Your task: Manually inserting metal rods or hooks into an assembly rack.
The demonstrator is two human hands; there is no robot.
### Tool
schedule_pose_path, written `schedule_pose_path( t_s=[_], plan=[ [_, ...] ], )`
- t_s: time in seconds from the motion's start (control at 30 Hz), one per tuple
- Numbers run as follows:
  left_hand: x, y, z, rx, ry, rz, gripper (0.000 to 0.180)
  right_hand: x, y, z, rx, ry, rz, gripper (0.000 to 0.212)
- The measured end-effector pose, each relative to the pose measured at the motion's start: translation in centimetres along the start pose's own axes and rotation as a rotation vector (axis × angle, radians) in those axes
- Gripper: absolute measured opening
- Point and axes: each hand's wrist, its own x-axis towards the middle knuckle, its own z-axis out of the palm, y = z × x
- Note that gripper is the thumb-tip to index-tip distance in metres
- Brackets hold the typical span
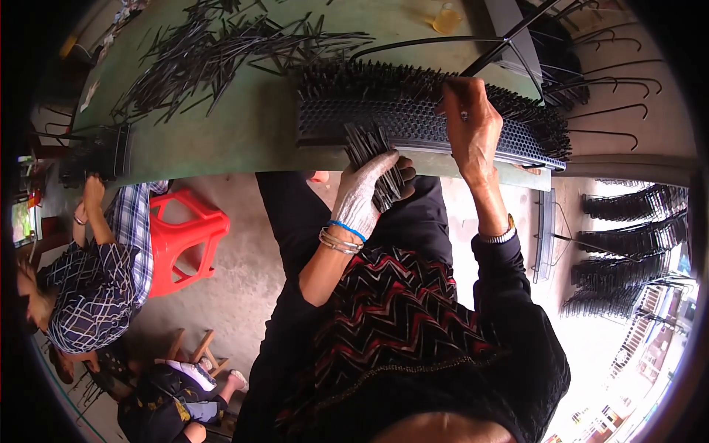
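My left hand (pixel 359 198), in a white glove with bare fingertips, is closed round a bundle of thin dark strips (pixel 365 146) just below the table's front edge. A long black perforated panel (pixel 347 122) lies on the green table (pixel 247 144), with rows of small round holes facing me. Many dark strips (pixel 377 77) stand up along its far side like bristles. Over the panel's right part is my bare right hand (pixel 474 125), fingers pinched together against the holes. Whatever its fingertips hold is hidden.
A loose heap of dark strips (pixel 214 63) spreads over the table's far left. At the back stands a cup of yellowish liquid (pixel 446 19). Black wire hooks (pixel 624 111) stick out at right. A red stool (pixel 185 236) and a seated co-worker (pixel 96 288) are at left.
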Motion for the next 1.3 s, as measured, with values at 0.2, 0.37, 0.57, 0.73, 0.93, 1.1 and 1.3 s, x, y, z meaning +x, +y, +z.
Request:
schedule_pose_path(
  t_s=[0.2, 0.37, 0.57, 0.73, 0.93, 1.1, 1.3],
  plan=[
    [0.3, 0.0, -0.4, -0.005, -0.037, -0.044, 0.012, 0.3, 1.2, 0.9, -0.066, -0.006, -0.022, 0.012],
    [0.2, -0.1, -0.2, 0.042, 0.001, -0.028, 0.011, -0.1, 0.8, 0.9, 0.000, -0.046, -0.053, 0.010],
    [-0.5, -0.1, 0.0, 0.067, -0.002, -0.013, 0.012, 0.1, 0.1, 0.6, 0.019, -0.014, 0.012, 0.010],
    [-0.7, 0.0, 0.4, 0.084, 0.012, -0.013, 0.013, 0.2, 0.6, 0.7, -0.024, -0.048, -0.039, 0.011],
    [-1.0, -0.2, 0.3, 0.117, -0.001, -0.002, 0.015, 1.1, -0.1, 0.2, -0.021, -0.100, -0.086, 0.012],
    [-1.1, -0.2, 0.5, 0.123, 0.006, -0.017, 0.015, 0.9, -0.1, 0.1, -0.037, -0.094, -0.054, 0.012],
    [-1.5, -0.1, 0.9, 0.163, 0.008, 0.005, 0.016, 1.1, -0.1, 0.5, 0.077, -0.183, -0.034, 0.012]
  ],
)
